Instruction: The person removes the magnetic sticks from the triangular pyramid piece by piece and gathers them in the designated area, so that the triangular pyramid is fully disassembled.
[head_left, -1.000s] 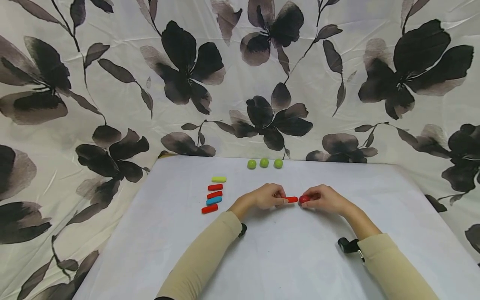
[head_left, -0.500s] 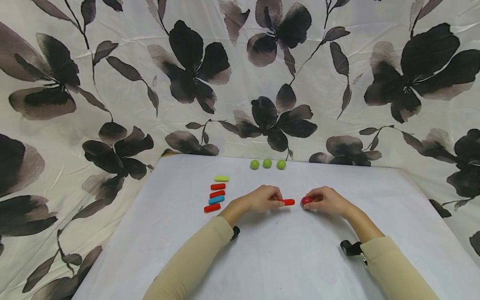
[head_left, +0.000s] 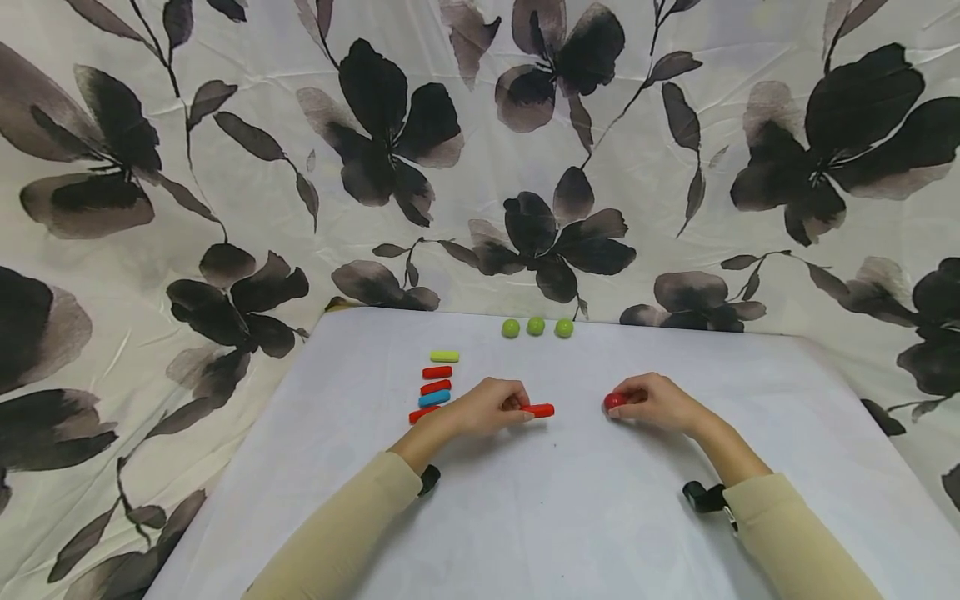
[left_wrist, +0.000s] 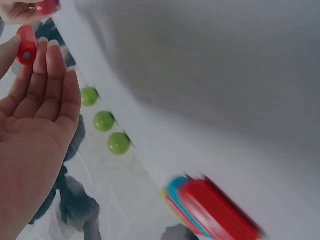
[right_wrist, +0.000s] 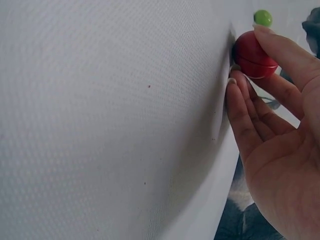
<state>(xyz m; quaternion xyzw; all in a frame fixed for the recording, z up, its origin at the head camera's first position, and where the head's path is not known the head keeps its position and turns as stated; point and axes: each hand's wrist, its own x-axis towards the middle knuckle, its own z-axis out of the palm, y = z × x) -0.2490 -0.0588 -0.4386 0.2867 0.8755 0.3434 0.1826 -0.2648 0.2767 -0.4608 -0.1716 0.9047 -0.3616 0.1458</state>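
My left hand [head_left: 486, 407] pinches one end of a short red stick [head_left: 542, 411] between thumb and fingers. In the left wrist view that stick [left_wrist: 27, 47] shows a round end with a grey spot. To the right, the fingers of my right hand [head_left: 658, 402] hold a red ball [head_left: 613, 402] at the table surface. Seen from the right wrist, the ball [right_wrist: 254, 55] has a thin seam around it. A gap of bare table separates stick and ball. Beside my left wrist lies another red stick [head_left: 422, 413], partly covered by the arm.
A blue stick [head_left: 434, 399], two red sticks [head_left: 436, 387] and a yellow-green stick [head_left: 445, 356] line up behind my left hand. Three green balls [head_left: 536, 326] sit near the far edge of the white table [head_left: 600, 517]. Floral cloth [head_left: 465, 167] hangs behind.
My left hand has drawn the red stick leftward, away from the red ball, towards the row of sticks. My right hand stays on the ball, nearly still.
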